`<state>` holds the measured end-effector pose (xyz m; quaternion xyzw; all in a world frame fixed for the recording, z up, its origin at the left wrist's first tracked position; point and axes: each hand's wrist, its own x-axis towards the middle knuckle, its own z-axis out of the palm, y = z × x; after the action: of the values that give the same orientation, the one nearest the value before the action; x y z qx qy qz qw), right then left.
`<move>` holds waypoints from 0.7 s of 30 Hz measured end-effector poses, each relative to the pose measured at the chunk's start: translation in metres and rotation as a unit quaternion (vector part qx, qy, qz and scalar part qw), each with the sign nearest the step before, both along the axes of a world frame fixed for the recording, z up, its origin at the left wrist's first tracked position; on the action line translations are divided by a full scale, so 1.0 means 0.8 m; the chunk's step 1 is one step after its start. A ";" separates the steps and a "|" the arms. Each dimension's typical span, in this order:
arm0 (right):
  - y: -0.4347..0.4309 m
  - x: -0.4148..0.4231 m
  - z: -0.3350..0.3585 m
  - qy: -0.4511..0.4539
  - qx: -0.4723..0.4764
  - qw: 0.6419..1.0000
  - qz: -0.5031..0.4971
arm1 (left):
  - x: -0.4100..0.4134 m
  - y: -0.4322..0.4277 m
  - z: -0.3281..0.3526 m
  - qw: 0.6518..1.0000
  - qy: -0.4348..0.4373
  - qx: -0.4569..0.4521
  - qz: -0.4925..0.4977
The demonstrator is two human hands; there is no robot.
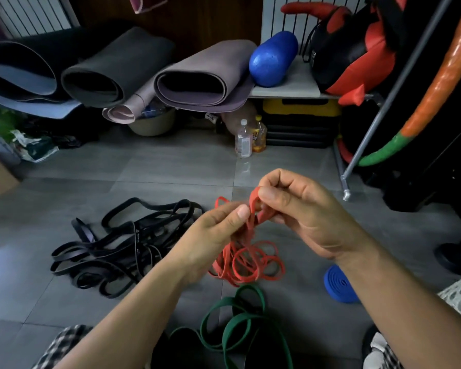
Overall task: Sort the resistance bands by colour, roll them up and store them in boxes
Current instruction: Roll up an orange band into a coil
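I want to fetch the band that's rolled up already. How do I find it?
Look at the grey tiled floor, near the person's right forearm. There, right of the red bands and green bands, sits the blue band. It alone is wound into a flat coil; the red, green and black bands lie in loose tangles.

Home workout corner: rolled yoga mats, foam roller, punching bag.
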<state>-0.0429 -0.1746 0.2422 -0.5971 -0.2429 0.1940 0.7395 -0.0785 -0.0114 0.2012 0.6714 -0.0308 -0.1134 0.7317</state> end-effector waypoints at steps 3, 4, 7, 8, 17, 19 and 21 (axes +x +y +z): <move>-0.005 0.005 0.001 0.042 0.062 0.996 -0.054 | 0.002 -0.003 0.004 0.999 -0.021 0.031 0.037; -0.008 0.007 -0.001 0.043 0.071 0.994 -0.071 | 0.002 -0.003 0.005 0.998 -0.021 0.029 0.046; -0.010 0.010 -0.006 0.041 0.059 0.993 -0.097 | 0.000 -0.006 0.005 0.999 -0.035 0.029 0.030; -0.012 0.011 -0.008 0.035 0.052 0.993 -0.100 | -0.002 -0.008 0.007 0.998 -0.048 0.038 0.032; -0.012 0.011 -0.005 -0.027 0.026 0.994 -0.107 | 0.004 0.010 0.045 0.992 -0.047 0.110 0.048; -0.013 0.010 -0.011 -0.040 -0.032 0.995 -0.090 | 0.002 0.005 0.031 0.991 0.029 0.133 -0.010; -0.016 0.009 -0.015 -0.038 -0.075 0.995 -0.062 | -0.001 0.004 0.024 0.995 0.047 0.079 -0.033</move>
<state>-0.0357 -0.1875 0.2298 -0.6713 -0.2185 0.1428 0.6937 -0.0793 -0.0084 0.2203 0.7199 -0.0095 -0.1706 0.6728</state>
